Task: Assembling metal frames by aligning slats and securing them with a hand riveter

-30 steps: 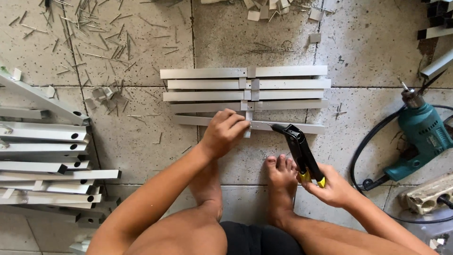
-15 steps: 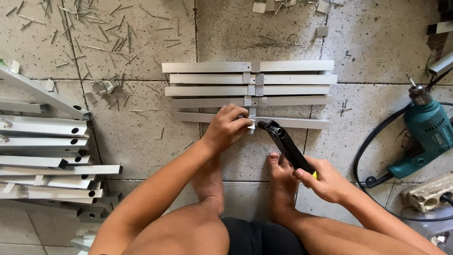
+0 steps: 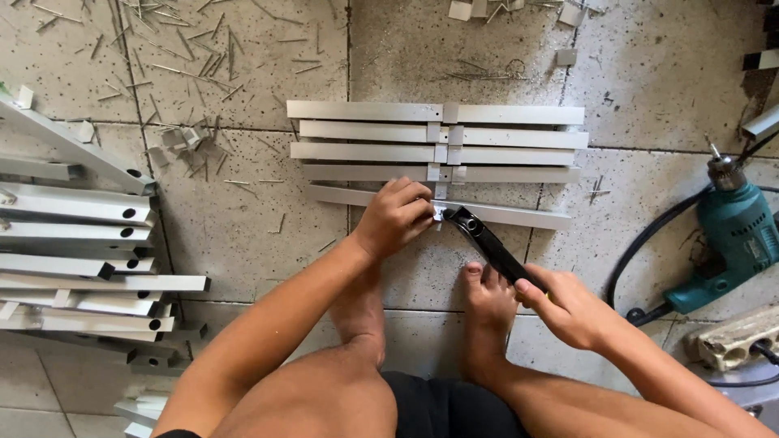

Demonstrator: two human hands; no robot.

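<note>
- Left hand [image 3: 395, 217]: fingers curled shut, pinching the middle of the nearest slat [image 3: 495, 214], at frame centre.
- Right hand [image 3: 568, 307]: fingers wrapped tight on the handle of a black tool [image 3: 485, 241], whose head touches that slat beside the left fingertips.
- Both forearms reach up from the lower edge; two bare feet rest on the floor [image 3: 243, 219] between them.
- Five slats lie in parallel rows, joined at mid-length.
- One teal drill [image 3: 730, 235] lies at the right edge, well apart.
- A stack of metal bars [image 3: 81, 243] fills the left edge; bare tile lies between it and the slats.
</note>
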